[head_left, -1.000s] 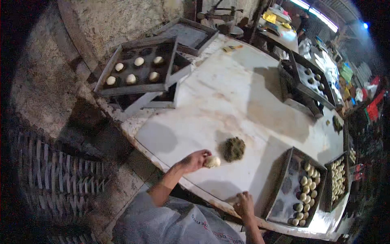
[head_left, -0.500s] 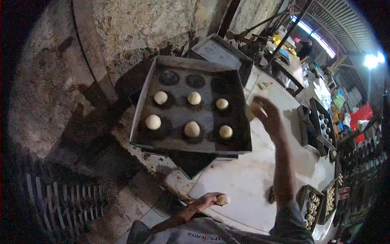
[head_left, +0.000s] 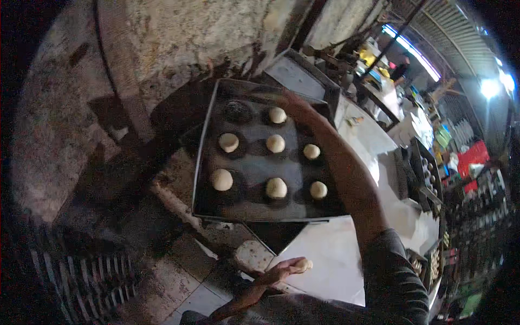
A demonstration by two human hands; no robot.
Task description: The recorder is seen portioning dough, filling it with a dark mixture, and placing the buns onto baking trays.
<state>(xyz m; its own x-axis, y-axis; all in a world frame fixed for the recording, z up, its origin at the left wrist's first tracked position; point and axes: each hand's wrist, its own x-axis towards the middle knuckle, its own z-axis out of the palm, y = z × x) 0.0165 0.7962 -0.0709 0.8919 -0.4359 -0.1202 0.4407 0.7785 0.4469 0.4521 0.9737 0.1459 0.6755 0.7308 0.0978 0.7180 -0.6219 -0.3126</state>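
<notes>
A dark metal tray holds several round pale dough balls, set on dark round patches. My right hand reaches over its right side to the back row, beside a dough ball; its fingers are blurred by motion and partly hard to make out. Low in the view, over the white tabletop, my left hand is closed around another dough ball.
Another metal tray sits behind. At right are more trays with dough balls and a dark rack. A person stands in the distance. A wall borders the back and left; slatted material lies at lower left.
The view has swung toward the left tray. My right hand has risen from the table into it, and a dough ball now shows in the back row. My left hand still grips a ball.
</notes>
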